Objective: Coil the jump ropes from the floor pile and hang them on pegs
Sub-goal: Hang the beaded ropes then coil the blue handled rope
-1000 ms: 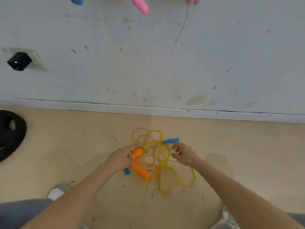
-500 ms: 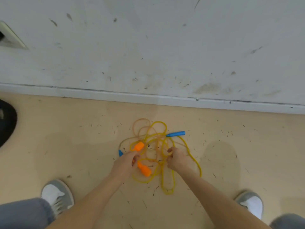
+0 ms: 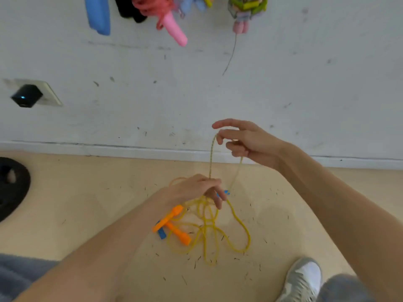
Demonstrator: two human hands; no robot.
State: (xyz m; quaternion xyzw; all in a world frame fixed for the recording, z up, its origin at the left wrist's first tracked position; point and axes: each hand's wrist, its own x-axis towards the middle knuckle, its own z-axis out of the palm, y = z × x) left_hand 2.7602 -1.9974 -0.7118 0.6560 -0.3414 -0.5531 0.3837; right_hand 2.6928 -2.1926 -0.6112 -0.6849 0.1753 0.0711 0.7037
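Two blue bits peek out of the rope pile (image 3: 207, 216): a lower blue bit (image 3: 161, 233) under the orange handles (image 3: 177, 233), and an upper blue bit (image 3: 226, 192) mostly hidden behind the left hand (image 3: 194, 189). I cannot tell which rope they belong to. Hanging ropes (image 3: 152, 6) on the wall (image 3: 305, 83) are cut off at the top edge, and a black round thing (image 3: 13, 192) is cut off at the left. A black plug (image 3: 27, 95) sits in a wall socket (image 3: 52, 96). One grey shoe (image 3: 303, 277) stands near the pile. I count two orange handles, crossed on the floor (image 3: 87, 214). The right hand (image 3: 246, 142) pinches a loop of yellow rope (image 3: 210, 160) up high. The left hand grips its strands lower down, just above the pile.
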